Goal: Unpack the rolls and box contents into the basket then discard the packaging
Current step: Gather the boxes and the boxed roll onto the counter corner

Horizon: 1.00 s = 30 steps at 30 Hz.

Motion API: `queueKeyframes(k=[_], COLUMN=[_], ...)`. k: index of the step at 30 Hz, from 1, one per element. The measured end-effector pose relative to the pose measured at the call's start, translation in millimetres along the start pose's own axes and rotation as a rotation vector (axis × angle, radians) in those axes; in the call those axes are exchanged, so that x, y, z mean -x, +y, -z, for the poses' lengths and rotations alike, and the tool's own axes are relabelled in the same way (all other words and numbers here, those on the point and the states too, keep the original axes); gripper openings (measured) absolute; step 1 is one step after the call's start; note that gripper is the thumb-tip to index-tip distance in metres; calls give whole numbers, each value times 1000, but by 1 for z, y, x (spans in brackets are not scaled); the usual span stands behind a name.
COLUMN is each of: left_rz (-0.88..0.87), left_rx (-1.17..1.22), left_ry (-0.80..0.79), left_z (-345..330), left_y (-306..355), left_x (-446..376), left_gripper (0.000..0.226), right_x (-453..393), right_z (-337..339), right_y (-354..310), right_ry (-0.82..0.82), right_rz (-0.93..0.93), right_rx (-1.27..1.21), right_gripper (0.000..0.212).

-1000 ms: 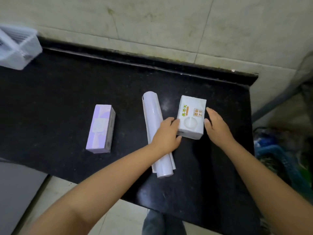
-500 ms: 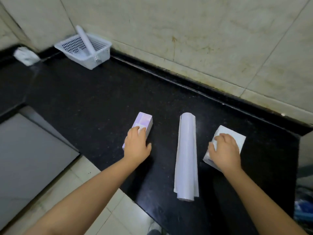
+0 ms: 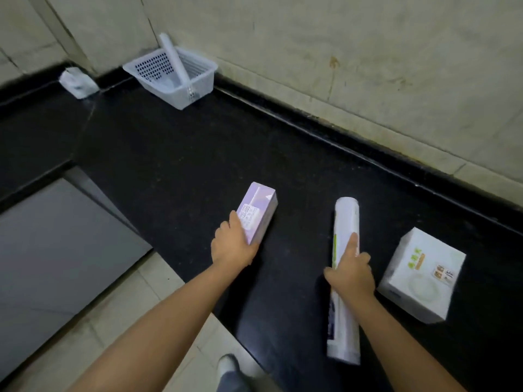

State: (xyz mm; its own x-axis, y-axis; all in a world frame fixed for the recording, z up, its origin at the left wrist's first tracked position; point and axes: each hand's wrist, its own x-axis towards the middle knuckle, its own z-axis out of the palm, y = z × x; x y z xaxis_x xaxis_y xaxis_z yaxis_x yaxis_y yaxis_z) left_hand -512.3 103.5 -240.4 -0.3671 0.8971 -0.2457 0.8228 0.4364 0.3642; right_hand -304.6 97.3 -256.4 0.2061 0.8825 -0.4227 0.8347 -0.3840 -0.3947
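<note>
My left hand (image 3: pixel 232 244) grips the near end of a purple box (image 3: pixel 259 210), which is tilted up off the black counter (image 3: pixel 175 154). My right hand (image 3: pixel 351 271) is closed around the middle of a long white wrapped roll (image 3: pixel 345 219) lying lengthwise on the counter. A white box with green print (image 3: pixel 421 274) sits to the right of that hand, untouched. A white perforated basket (image 3: pixel 169 72) stands in the far corner with one white roll (image 3: pixel 175 59) leaning in it.
A crumpled white wrapper (image 3: pixel 77 82) lies on the counter left of the basket. The tiled wall (image 3: pixel 368 66) runs behind the counter. A grey panel (image 3: pixel 56 250) and tiled floor (image 3: pixel 135 309) are below the counter's near edge.
My right hand left the white box and took hold of the wrapped roll. My left hand closed on the purple box and turned it up onto its side. The view shifted left.
</note>
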Motion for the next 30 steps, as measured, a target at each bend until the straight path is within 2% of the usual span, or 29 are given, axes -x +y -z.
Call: queueKeyframes(k=[5,11,14,19,30], left_rz=[-26,19,34,78,300], left_rx=[102,147,120,96,95], left_ry=[105,229,262,327,250], left_z=[54,143,199,280,327], left_y=[-54,-168,-240,-342,-458], left_x=[-31,-91,-127,-179,-303], left_gripper=[72,64,58,64,62], right_x=[1,9,15,20,-35], right_z=[-3,-53,-85,-132,-198], right_y=[-67,-236,-323,-445,-621], right_ry=[23,-36,-76,-133,-259], right_rz=[145,394,441,504,578], right_rx=[-58,-12,13,46,204], right_gripper=[95,96,93,91,92])
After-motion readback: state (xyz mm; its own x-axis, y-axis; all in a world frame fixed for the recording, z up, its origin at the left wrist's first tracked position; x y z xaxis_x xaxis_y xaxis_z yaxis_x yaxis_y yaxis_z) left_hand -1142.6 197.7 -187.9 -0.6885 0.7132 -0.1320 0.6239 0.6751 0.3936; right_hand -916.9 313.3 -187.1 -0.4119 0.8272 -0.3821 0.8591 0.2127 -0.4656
